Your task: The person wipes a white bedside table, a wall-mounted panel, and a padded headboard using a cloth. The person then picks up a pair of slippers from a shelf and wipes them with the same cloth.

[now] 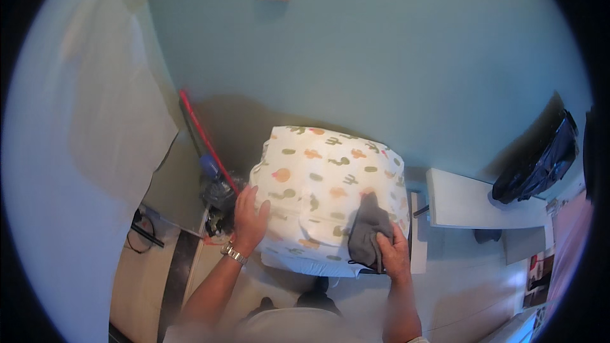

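Note:
A white cloth cover printed with green and orange cacti is draped over a boxy object before me; what lies beneath it is hidden. My left hand, with a metal watch on its wrist, rests at the cover's left edge, fingers apart and gripping nothing. In my right hand is a dark grey cloth, pinched between thumb and fingers. The cloth lies across the right front part of the cover. Its lower end hangs near the front edge.
Behind stands a blue-green wall. At left lean a red pole and a dark plastic bag; a pale curtain hangs nearer. To the right, a white shelf carries a black plastic bag.

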Motion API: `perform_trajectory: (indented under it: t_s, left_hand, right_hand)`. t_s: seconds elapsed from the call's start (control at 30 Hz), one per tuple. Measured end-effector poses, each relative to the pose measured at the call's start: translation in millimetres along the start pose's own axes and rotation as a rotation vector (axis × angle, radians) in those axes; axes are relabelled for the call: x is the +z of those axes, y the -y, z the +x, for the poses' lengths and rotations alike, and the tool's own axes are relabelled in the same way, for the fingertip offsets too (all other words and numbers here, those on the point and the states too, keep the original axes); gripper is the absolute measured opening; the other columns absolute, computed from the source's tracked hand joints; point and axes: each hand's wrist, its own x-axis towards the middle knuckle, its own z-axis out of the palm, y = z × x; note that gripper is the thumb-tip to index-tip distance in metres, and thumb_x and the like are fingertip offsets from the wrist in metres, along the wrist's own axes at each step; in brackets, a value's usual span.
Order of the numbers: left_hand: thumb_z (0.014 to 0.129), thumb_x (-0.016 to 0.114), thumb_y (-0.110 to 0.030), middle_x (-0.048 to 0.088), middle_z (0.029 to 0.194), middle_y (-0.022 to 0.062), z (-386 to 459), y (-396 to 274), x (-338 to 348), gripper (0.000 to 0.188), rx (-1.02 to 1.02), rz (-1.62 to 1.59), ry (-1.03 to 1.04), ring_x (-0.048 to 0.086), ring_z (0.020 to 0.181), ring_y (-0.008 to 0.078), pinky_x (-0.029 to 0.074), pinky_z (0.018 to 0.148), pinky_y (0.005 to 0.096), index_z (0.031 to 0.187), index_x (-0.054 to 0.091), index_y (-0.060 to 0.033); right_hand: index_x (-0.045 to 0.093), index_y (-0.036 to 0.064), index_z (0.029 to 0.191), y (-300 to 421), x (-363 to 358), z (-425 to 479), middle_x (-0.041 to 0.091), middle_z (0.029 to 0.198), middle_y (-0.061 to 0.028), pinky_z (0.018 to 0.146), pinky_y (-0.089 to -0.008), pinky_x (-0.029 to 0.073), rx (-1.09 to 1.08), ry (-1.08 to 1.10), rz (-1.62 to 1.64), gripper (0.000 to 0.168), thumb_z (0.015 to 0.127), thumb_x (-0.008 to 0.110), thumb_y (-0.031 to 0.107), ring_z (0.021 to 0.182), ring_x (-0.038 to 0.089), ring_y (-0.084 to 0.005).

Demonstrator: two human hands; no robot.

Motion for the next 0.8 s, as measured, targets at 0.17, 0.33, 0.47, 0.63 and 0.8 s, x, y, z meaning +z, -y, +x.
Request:
perform_trajectory:
  t_s: [0.17,0.33,0.47,0.63,0.8]
  left_hand:
    - [0.096,0.071,-0.043,0.048,0.153,0.029,41,-21,46,0.069,0.137,0.453,0.298,0.045,0.141,0.0481,0.037,0.111,0.0641,0.151,0.051,-0.0066]
    - [0.096,0.065,-0.057,0.043,0.16,0.0279,11,7,74,0.085,-0.053,0.556,0.475,0.04,0.147,0.047,0.027,0.116,0.0702,0.162,0.036,-0.0116]
    - [0.097,0.066,-0.053,0.04,0.16,0.0304,22,-8,68,0.082,-0.037,0.66,0.546,0.037,0.148,0.0495,0.024,0.117,0.0745,0.159,0.039,-0.0066]
    - [0.09,0.076,-0.037,0.043,0.158,0.0287,81,-41,65,0.063,0.405,0.594,0.535,0.035,0.15,0.0479,0.018,0.121,0.0728,0.141,0.059,-0.0057]
    - [0.092,0.064,-0.02,0.055,0.148,0.0276,133,-95,73,0.042,0.687,0.516,0.503,0.044,0.147,0.0443,0.02,0.122,0.0726,0.129,0.066,-0.0008]
  right_hand:
    - [0.061,0.0,0.135,-57,-39,50,0.074,0.114,-0.0188,0.094,-0.0375,0.055,-0.025,-0.167,-0.383,0.045,0.096,0.07,0.018,0.106,0.071,-0.0242]
    - [0.064,0.002,0.128,-129,-25,69,0.074,0.113,-0.0229,0.094,-0.0424,0.055,0.118,-0.127,-0.397,0.044,0.091,0.076,0.022,0.106,0.072,-0.036]
    - [0.064,0.001,0.127,-141,-21,69,0.074,0.113,-0.0229,0.094,-0.043,0.055,0.139,-0.11,-0.387,0.042,0.091,0.075,0.02,0.105,0.072,-0.0362]
    - [0.065,0.001,0.125,-134,-31,77,0.073,0.113,-0.0181,0.093,-0.0392,0.055,0.128,-0.059,-0.405,0.038,0.092,0.073,0.017,0.103,0.071,-0.0286]
    - [0.065,0.0,0.123,-71,-8,101,0.073,0.114,-0.0097,0.092,-0.0347,0.055,0.16,-0.025,-0.261,0.032,0.097,0.071,0.017,0.103,0.068,-0.0192]
